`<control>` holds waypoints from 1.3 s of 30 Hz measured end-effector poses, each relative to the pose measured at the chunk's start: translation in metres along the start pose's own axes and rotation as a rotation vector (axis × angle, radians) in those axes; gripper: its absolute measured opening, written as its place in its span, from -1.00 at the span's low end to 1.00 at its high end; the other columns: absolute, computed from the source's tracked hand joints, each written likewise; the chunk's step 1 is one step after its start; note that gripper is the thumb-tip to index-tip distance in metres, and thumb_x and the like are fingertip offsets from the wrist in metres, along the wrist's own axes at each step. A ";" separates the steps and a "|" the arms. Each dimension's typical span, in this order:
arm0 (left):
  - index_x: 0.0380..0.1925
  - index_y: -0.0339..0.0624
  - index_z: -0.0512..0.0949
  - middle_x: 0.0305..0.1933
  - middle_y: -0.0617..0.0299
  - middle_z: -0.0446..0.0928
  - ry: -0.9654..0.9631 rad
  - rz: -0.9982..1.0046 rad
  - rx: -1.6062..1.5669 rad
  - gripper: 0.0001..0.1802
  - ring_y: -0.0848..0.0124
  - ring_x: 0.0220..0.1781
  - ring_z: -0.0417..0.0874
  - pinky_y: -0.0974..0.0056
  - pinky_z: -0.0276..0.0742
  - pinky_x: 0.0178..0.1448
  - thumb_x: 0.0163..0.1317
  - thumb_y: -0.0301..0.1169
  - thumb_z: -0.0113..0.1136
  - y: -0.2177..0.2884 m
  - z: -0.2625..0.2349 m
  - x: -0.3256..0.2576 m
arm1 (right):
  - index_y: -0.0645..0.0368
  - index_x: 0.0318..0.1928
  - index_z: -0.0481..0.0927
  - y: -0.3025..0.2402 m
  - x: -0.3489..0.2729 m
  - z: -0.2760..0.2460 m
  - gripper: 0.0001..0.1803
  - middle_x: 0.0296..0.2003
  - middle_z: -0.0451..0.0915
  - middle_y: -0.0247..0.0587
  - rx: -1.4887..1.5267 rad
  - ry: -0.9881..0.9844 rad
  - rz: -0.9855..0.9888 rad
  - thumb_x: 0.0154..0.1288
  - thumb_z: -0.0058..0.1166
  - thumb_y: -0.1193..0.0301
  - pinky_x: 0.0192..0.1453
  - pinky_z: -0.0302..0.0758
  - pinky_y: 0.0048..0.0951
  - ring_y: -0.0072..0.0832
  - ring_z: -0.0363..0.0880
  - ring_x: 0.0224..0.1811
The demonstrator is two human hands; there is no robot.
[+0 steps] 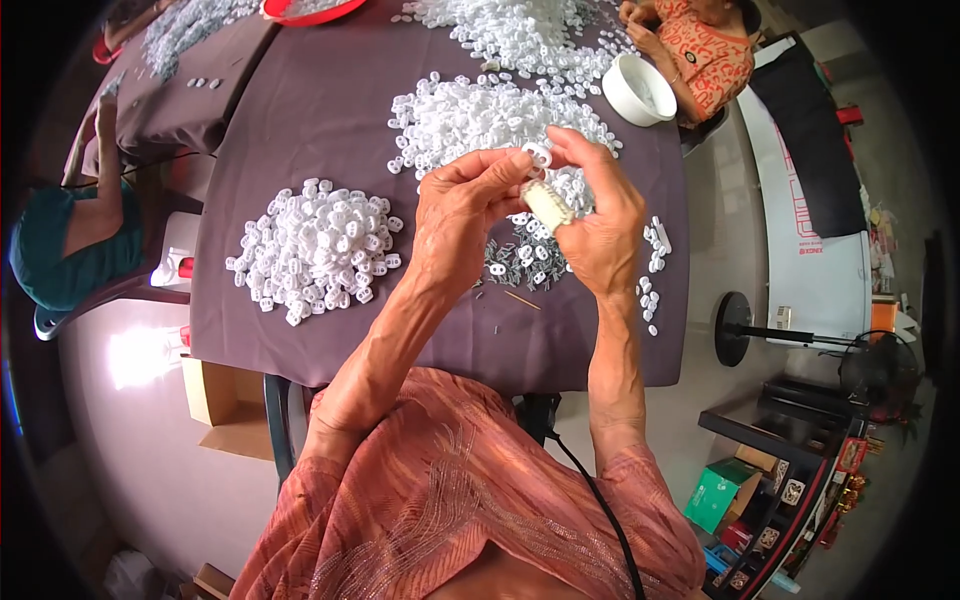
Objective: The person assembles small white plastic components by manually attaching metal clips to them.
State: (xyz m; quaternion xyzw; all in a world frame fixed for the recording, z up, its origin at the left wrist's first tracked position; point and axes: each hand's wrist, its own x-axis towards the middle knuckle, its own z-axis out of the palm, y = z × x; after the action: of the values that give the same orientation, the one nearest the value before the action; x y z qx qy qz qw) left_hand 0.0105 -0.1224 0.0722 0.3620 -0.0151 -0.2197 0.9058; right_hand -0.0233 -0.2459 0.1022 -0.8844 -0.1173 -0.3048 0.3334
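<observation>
Over the near side of the table, my left hand (462,205) is closed, with thumb and forefinger pinching a small white plastic piece with two holes (537,155). Close beside it is my right hand (605,210), its forefinger curved toward the same piece. A cream-coloured wrap or cover (548,206) sits at the right thumb; its exact kind is unclear. Beyond the hands spreads a big heap of like white pieces (455,120). Below them lies a scatter of small dark grey bits (540,262), with a thin wooden stick (522,300). Another white heap (318,245) rests to the left.
A brown cloth covers the table (440,345). Several white pieces (652,245) line its right side. At the far right stands a white bowl (640,92), near a person in orange patterned clothing (705,60). Another person in teal (75,245) sits left. A fan (875,370) stands right.
</observation>
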 end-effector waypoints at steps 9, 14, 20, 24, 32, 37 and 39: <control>-0.39 -0.32 0.53 -0.42 0.23 0.50 -0.012 -0.040 -0.006 -0.73 0.47 -0.37 0.52 0.32 0.48 -0.19 0.15 -0.28 0.13 -0.004 -0.003 0.003 | 0.19 -0.18 0.51 0.011 0.002 -0.002 -0.54 -0.36 0.52 -0.18 -0.206 -0.029 -0.206 -0.25 0.17 0.62 -0.18 0.44 -0.33 -0.22 0.48 -0.25; -0.41 -0.30 0.54 -0.43 0.26 0.50 -0.037 -0.052 0.010 -0.74 0.49 -0.41 0.50 0.34 0.48 -0.23 0.13 -0.28 0.16 -0.003 -0.005 0.007 | 0.19 -0.19 0.51 0.005 0.003 -0.007 -0.55 -0.37 0.52 -0.17 -0.261 -0.095 -0.217 -0.26 0.18 0.61 -0.16 0.43 -0.30 -0.21 0.47 -0.27; -0.42 -0.32 0.55 -0.49 0.27 0.50 -0.043 -0.040 0.041 -0.78 0.52 -0.44 0.49 0.36 0.47 -0.26 0.08 -0.34 0.22 -0.007 -0.006 0.007 | 0.21 -0.18 0.49 0.008 0.001 -0.005 -0.53 -0.39 0.51 -0.16 -0.268 -0.149 -0.214 -0.27 0.16 0.63 -0.18 0.41 -0.28 -0.18 0.45 -0.32; -0.44 -0.32 0.55 -0.48 0.26 0.51 0.000 -0.031 0.053 -0.78 0.52 -0.45 0.50 0.37 0.46 -0.26 0.08 -0.33 0.21 -0.010 -0.006 0.005 | 0.22 -0.17 0.48 0.010 0.000 -0.003 -0.52 -0.40 0.50 -0.15 -0.290 -0.151 -0.227 -0.28 0.16 0.64 -0.20 0.41 -0.28 -0.17 0.45 -0.35; -0.44 -0.32 0.54 -0.47 0.22 0.52 -0.013 -0.057 0.011 -0.81 0.48 -0.42 0.53 0.36 0.47 -0.25 0.09 -0.38 0.18 -0.013 -0.006 0.005 | 0.26 -0.25 0.49 0.021 0.002 -0.007 -0.59 -0.41 0.50 -0.17 -0.326 -0.197 -0.317 -0.26 0.21 0.60 -0.26 0.43 -0.31 -0.22 0.47 -0.36; -0.45 -0.34 0.54 -0.46 0.21 0.53 -0.012 -0.043 0.034 -0.81 0.47 -0.42 0.54 0.34 0.48 -0.23 0.08 -0.39 0.19 -0.014 -0.006 0.006 | 0.29 -0.29 0.48 0.026 0.005 -0.013 -0.63 -0.44 0.49 -0.15 -0.330 -0.241 -0.360 -0.25 0.22 0.58 -0.30 0.42 -0.31 -0.23 0.48 -0.40; -0.45 -0.35 0.55 -0.45 0.20 0.53 -0.002 -0.038 0.033 -0.81 0.47 -0.41 0.54 0.35 0.49 -0.23 0.08 -0.39 0.18 -0.014 -0.004 0.005 | 0.31 -0.30 0.48 0.028 0.006 -0.013 -0.63 -0.46 0.49 -0.14 -0.337 -0.257 -0.379 -0.25 0.22 0.58 -0.31 0.42 -0.31 -0.23 0.48 -0.40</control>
State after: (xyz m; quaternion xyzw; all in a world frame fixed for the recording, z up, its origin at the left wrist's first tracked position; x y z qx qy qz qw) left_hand 0.0105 -0.1312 0.0588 0.3770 -0.0126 -0.2371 0.8953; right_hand -0.0133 -0.2758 0.0994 -0.9210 -0.2696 -0.2625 0.1011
